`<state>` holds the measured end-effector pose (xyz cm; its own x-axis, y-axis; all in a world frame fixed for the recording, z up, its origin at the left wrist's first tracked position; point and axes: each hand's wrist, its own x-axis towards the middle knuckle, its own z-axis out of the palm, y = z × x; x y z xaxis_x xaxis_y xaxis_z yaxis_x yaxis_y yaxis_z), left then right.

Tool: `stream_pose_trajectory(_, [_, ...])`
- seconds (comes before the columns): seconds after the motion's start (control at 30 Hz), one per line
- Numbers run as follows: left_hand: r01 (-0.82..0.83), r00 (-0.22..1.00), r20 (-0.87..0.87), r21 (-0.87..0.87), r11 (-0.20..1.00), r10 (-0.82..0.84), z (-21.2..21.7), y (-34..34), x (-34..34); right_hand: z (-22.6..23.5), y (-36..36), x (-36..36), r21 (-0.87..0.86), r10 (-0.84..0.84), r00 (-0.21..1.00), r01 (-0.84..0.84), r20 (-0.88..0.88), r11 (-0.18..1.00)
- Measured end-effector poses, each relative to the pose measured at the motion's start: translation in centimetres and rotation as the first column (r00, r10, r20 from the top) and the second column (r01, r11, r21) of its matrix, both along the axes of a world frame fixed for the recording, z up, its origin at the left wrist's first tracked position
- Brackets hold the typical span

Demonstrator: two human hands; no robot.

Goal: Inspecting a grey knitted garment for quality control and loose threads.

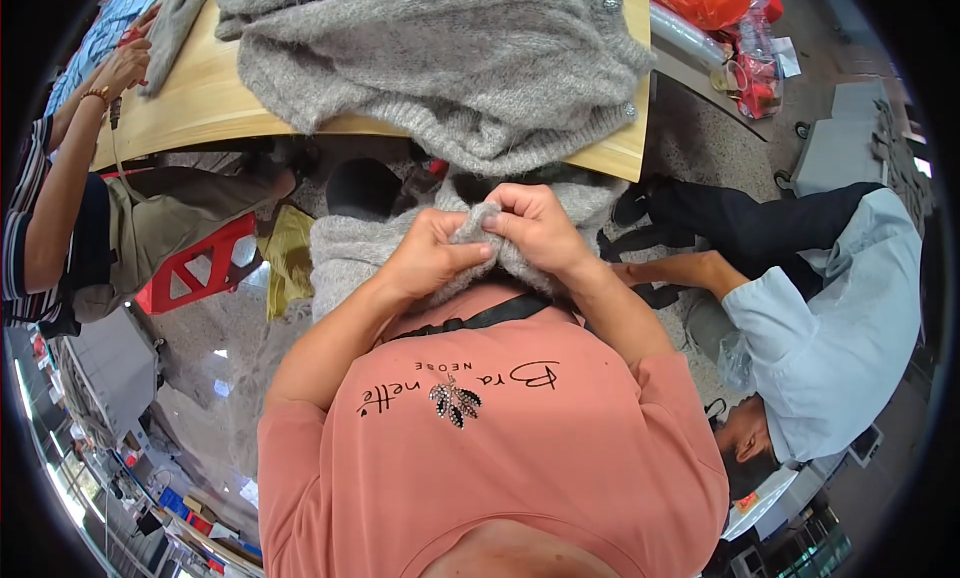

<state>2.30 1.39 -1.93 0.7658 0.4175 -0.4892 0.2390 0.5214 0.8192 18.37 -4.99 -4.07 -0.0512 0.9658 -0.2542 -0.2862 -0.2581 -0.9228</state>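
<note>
Head view: left hand and right hand both pinch one fold of grey knitted sweater; more grey knit lies on wooden worktop beyond them.

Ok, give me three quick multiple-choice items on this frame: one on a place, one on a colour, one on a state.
1. Where does the bulk of the grey sweater lie?
A. on the wooden table
B. on the floor
C. on the red stool

2. What colour is the stool at the left?
A. blue
B. red
C. green

3. How do the left hand and the right hand stand to the sweater's edge?
A. both away from it
B. only one touches it
C. both pinch it, fingers together

Answers:
1. A, the sweater spreads over the tabletop and hangs off its near edge.
2. B, its frame shows red beside the seated person.
3. C, both hands close on one grey fold in front of the chest.
</note>
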Motion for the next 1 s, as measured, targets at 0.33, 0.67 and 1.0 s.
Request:
stream_pose_trajectory(0.33, [-0.305, 0.935, 0.117, -0.220, 0.927, 0.335, 0.3, -0.5, -0.8, 0.8, -0.2, 0.4, -0.021, 0.096, 0.967, -0.104, -0.236, 0.994])
stream_pose_trajectory(0.67, [-0.363, 0.923, 0.082, -0.135, 0.922, 0.375, -0.2, -1.1, -1.0, 1.3, -0.3, -0.1, -0.038, 0.130, 0.989, -0.133, -0.071, 0.990])
stream_pose_trajectory(1.0, [-0.223, 0.956, 0.131, -0.256, 0.940, 0.263, -0.1, -1.0, -1.4, 0.8, -0.4, -0.4, -0.149, -0.010, 0.954, -0.036, -0.300, 0.988])
